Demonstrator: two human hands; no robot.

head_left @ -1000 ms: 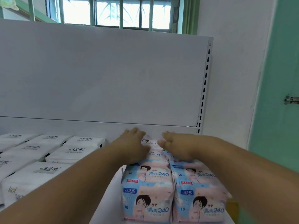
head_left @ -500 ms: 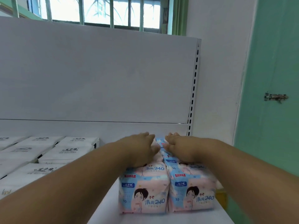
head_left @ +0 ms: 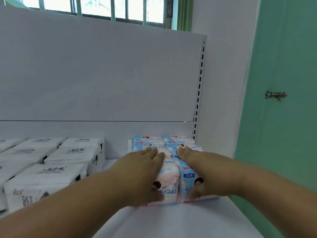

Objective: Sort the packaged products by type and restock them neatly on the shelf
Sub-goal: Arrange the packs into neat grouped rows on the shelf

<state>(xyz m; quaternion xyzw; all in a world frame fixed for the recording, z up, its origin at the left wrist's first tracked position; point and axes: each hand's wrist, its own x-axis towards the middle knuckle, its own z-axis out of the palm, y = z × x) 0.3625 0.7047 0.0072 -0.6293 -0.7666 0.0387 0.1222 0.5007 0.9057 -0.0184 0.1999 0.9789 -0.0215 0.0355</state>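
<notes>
White shelf (head_left: 188,219), pale back panel (head_left: 103,74), green door (head_left: 283,134), barred window (head_left: 103,7)

Person, seen from a head-worn camera; two arms and two hands in view.

Left arm (head_left: 68,203): bare from the frame's lower edge to the wrist. No sleeve, cuff or strap shows on it.

Right arm (head_left: 257,184): likewise bare along its whole visible length.

Left hand (head_left: 142,170): bare and ungloved, with no ring or band on the fingers that show.

Right hand (head_left: 195,167): bare and ungloved, also unadorned. Fingernails too blurred to describe.

Wrists: plain on both sides, with no watch or bracelet.

Clothing: none visible within the frame.
</notes>
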